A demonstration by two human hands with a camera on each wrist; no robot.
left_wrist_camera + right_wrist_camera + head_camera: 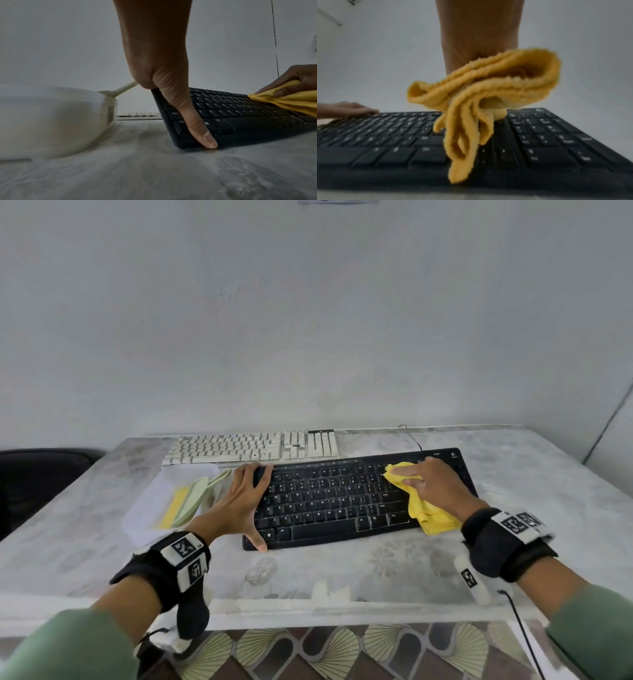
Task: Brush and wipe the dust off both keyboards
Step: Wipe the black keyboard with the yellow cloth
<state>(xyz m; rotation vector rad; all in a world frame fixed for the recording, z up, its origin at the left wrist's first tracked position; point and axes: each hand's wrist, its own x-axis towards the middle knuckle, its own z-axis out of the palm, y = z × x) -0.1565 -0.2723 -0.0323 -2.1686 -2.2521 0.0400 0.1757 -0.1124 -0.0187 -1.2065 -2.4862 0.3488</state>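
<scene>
A: Yellow cloth (pixel 424 510) under your right hand (pixel 433 486), pinched, at the right end of the black keyboard (pixel 329 501); your left hand (pixel 245 494) lies flat, fingers spread, bracing its left edge. Keep that brace and I'd press lightly, row by row.

B: And the count?

A: Two keyboards: the white keyboard (pixel 250 445) sits just behind the black one. One cloth in hand, one green brush (pixel 193 499) in the tub (pixel 144 508) to its left.

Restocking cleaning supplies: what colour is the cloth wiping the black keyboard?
Yellow. The cloth shows best in the head view.
</scene>
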